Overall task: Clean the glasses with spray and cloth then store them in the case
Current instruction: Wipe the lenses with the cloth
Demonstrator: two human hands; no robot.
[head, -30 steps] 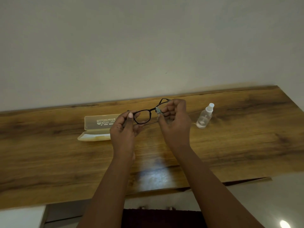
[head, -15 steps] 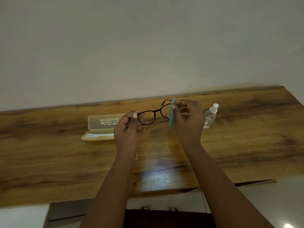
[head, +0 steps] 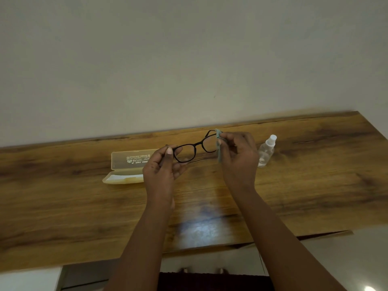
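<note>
From the head camera, your left hand pinched the left end of the black-framed glasses between thumb and fingers, holding them above the wooden table. Your right hand was closed around a small teal cloth, pressing it against the right end of the frame, where the cloth folded over the outer edge of that lens. The glasses were tilted, their right side higher and further from you than the left.

The case lay open on the table behind your left hand, its translucent lid standing up with printed lettering on it and its base partly hidden by your fingers. The clear spray bottle with a white nozzle stood upright on the table just beyond your right hand, apart from the glasses.
</note>
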